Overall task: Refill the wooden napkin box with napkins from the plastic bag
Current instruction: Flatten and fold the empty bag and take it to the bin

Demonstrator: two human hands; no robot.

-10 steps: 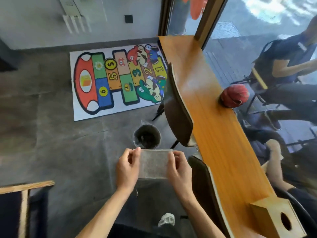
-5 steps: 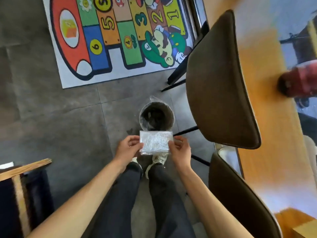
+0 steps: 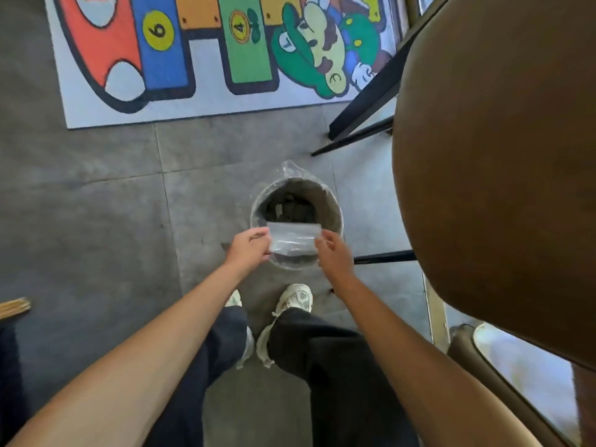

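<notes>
A clear plastic bag (image 3: 293, 237) is stretched flat between my two hands, low over the mouth of a round bin (image 3: 335, 217) on the floor. My left hand (image 3: 250, 245) pinches the bag's left edge. On the right edge, the fingers of my right hand (image 3: 333, 253) look loose and I cannot tell if they still grip. The bag looks thin and see-through, with no napkins visible in it. The wooden napkin box is out of view.
The bin is lined with clear plastic and holds dark scraps. A brown chair back (image 3: 496, 175) fills the right side, with its black legs (image 3: 371, 91) beside the bin. A colourful hopscotch mat (image 3: 206, 66) lies ahead on the grey tiles. My shoes (image 3: 295, 298) stand just behind the bin.
My view has tilted down from the counter to the floor. Both hands have lowered the bag from chest height to just above the bin's mouth.
</notes>
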